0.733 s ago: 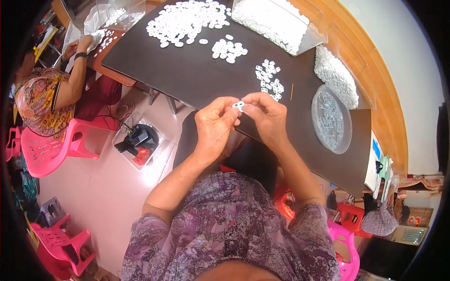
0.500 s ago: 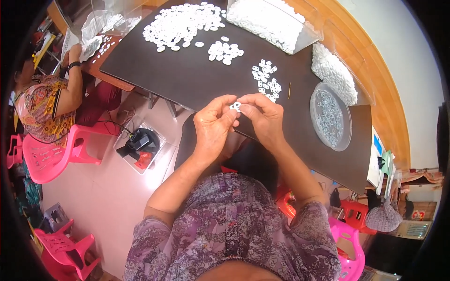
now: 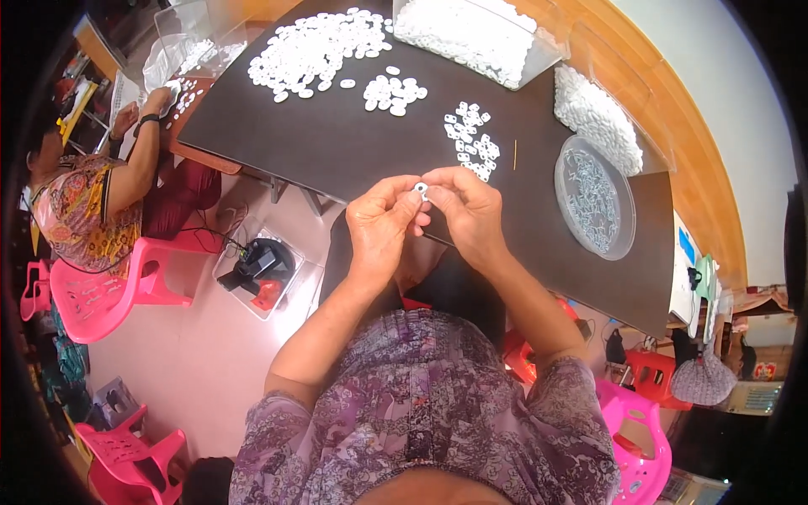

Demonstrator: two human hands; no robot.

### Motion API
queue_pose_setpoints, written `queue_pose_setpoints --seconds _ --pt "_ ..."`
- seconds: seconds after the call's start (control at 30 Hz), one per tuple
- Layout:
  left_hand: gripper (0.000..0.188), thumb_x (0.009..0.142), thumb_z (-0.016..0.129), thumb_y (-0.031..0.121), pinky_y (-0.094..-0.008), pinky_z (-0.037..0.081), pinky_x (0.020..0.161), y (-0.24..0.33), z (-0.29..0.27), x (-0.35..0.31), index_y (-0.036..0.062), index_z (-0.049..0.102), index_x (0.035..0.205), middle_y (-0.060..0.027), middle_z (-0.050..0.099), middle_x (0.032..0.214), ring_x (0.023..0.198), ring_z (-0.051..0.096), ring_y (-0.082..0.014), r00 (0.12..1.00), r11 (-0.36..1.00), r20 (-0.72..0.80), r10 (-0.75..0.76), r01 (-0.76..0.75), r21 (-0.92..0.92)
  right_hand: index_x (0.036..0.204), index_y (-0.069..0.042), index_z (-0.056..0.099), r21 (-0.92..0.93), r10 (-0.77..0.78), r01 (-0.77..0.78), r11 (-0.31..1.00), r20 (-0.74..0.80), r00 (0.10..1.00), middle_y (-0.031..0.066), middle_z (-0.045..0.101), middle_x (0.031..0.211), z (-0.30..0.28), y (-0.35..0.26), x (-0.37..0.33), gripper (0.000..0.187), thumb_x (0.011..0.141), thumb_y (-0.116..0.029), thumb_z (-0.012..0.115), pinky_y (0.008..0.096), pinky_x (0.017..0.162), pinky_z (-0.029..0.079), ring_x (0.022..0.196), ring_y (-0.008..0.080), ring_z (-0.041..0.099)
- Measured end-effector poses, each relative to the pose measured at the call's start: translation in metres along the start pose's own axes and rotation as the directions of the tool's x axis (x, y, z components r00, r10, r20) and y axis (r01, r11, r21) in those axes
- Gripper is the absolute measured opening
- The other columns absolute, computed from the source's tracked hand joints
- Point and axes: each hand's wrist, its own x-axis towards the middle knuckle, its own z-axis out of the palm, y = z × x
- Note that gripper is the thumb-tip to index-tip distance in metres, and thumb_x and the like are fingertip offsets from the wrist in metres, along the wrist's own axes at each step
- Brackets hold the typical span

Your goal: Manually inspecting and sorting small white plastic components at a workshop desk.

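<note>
In front of me, just over the table's near edge, a small white plastic piece with a round hole is pinched between the fingertips of both hands. My left hand grips it from the left with thumb and fingers closed. From the right, the thumb and forefinger of my right hand close on the same piece. Fingertips hide much of its shape. Beyond my hands lies a small group of white pieces with holes, with a thin yellowish stick to its right.
White oval pieces form a large pile and a smaller one on the dark table. Clear bins hold white parts. A clear oval tray contains small metal parts. Another person sits left, beside a pink chair.
The white piece has turned between my fingertips, and its hole now faces up more. Both hands stay together around it. The whole view has shifted slightly.
</note>
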Motion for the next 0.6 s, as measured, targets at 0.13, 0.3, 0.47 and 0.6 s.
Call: queue_pose_setpoints --seconds 0.13,0.3,0.47,0.6 --pt "0.017 0.087 0.055 0.001 -0.0202 0.047 0.053 0.002 0.002 0.001 -0.0077 0.059 0.101 -0.0082 0.064 0.078 0.062 0.058 -0.0099 0.999 0.999 -0.016 -0.028 0.027 -0.036 0.091 -0.001 0.062 -0.142 -0.147 0.150 0.978 0.032 0.989 0.0092 0.059 0.081 -0.002 0.001 -0.002 0.015 0.076 0.000 0.061 0.0323 0.066 0.045 0.074 0.0221 0.056" --pt "0.018 0.085 0.057 0.000 -0.0213 0.047 0.055 0.004 0.006 0.003 -0.0084 0.060 0.099 -0.0087 0.064 0.078 0.061 0.058 -0.0101 0.995 0.996 -0.087 -0.047 0.040 -0.083 0.094 -0.003 0.062 -0.259 -0.306 0.304 0.917 0.035 0.951 0.0078 0.059 0.084 0.004 -0.003 -0.008 0.027 0.067 -0.001 0.066 0.0341 0.068 0.044 0.078 0.0247 0.053" --pt "0.017 0.083 0.057 -0.001 -0.0217 0.047 0.057 0.009 0.007 0.000 -0.0082 0.061 0.098 -0.0094 0.065 0.080 0.062 0.057 -0.0099 0.994 0.994 -0.092 -0.052 0.043 -0.102 0.095 -0.004 0.063 -0.370 -0.460 0.435 0.821 0.023 0.888 0.0080 0.059 0.085 0.005 0.002 -0.005 0.031 0.065 -0.001 0.068 0.0346 0.068 0.044 0.079 0.0254 0.053" --pt "0.017 0.083 0.058 -0.001 -0.0214 0.047 0.058 0.011 0.007 -0.001 -0.0085 0.061 0.098 -0.0095 0.065 0.081 0.063 0.058 -0.0104 0.994 0.992 -0.098 -0.039 0.027 -0.125 0.093 -0.003 0.062 -0.351 -0.405 0.362 0.864 -0.057 0.913 0.0081 0.060 0.086 0.009 -0.001 -0.007 0.029 0.065 0.000 0.069 0.0346 0.067 0.044 0.078 0.0253 0.053"
